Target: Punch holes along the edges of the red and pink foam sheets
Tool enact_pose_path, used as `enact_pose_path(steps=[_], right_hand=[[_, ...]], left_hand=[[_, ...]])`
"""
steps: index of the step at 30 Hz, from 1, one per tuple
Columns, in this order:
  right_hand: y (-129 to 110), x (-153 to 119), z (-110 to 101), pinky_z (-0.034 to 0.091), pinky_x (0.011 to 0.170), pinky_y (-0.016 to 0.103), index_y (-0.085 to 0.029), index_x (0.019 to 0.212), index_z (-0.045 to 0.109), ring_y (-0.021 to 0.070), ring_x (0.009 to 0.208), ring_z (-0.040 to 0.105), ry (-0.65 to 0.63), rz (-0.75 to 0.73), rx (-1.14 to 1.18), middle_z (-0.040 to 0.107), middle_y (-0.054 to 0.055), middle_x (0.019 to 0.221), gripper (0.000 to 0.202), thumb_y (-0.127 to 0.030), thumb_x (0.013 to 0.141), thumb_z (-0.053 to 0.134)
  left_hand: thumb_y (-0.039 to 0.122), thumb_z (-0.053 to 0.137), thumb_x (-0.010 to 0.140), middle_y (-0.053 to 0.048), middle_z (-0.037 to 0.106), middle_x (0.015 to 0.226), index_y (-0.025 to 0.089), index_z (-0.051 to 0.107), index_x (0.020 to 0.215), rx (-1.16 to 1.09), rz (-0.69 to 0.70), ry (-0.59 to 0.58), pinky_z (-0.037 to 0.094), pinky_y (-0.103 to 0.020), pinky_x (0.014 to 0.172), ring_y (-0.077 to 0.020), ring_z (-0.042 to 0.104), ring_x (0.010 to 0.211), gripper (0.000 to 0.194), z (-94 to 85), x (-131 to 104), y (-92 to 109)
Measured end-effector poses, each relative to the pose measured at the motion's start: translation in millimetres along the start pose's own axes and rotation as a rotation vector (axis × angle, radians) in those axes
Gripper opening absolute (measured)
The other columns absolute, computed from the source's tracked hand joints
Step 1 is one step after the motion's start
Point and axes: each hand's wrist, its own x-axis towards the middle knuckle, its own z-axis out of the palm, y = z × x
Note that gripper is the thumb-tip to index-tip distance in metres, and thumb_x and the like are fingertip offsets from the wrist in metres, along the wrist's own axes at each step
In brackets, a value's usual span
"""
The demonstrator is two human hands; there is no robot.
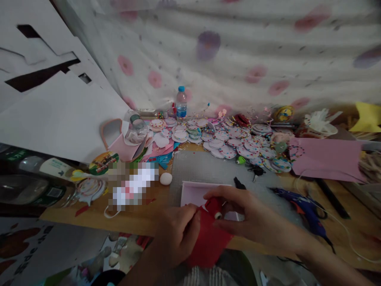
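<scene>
A red sheet (pixel 208 242), perhaps paper, hangs from my left hand (pixel 180 228), whose thumb and fingers pinch its upper left edge. My right hand (pixel 245 212) is closed around a small red object (pixel 213 206) with a pale round end, held against the top of the sheet. It looks like a small craft punch, but my fingers hide part of it. Just behind both hands lies a shallow white tray (pixel 193 192) with a pinkish inside, partly covered by them.
Several decorated paper discs (pixel 235 139) are heaped at the back beside a water bottle (pixel 181 104). A blue glue gun (pixel 311 212) with a cord lies right. A white egg-shaped object (pixel 166 178) sits left, keys (pixel 256 171) on the grey mat (pixel 190 165), pink card (pixel 330 159) far right.
</scene>
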Motion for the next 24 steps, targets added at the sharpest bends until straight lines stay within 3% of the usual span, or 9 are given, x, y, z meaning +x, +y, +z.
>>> enact_pose_path(steps=[17, 24], right_hand=[[0.0, 1.7, 0.1, 0.048, 0.068, 0.025, -0.023, 0.120, 0.054, 0.0118, 0.072, 0.057, 0.024, -0.179, -0.364, 0.062, 0.003, 0.091, 0.042, -0.012, 0.080, 0.057], [-2.3, 0.6, -0.1, 0.047, 0.068, 0.024, -0.023, 0.117, 0.056, 0.0119, 0.073, 0.056, -0.033, -0.150, -0.364, 0.062, 0.001, 0.090, 0.039, -0.015, 0.079, 0.061]], left_hand=[[0.020, 0.035, 0.093, -0.006, 0.064, 0.071, 0.017, 0.054, 0.087, 0.115, 0.063, 0.040, 0.040, -0.028, 0.061, -0.0184, 0.061, 0.066, 0.020, 9.3, -1.1, -6.4], [0.020, 0.035, 0.093, -0.006, 0.064, 0.070, 0.016, 0.054, 0.087, 0.127, 0.072, 0.042, 0.039, -0.029, 0.060, -0.0194, 0.061, 0.065, 0.020, 12.1, -0.6, -8.6]])
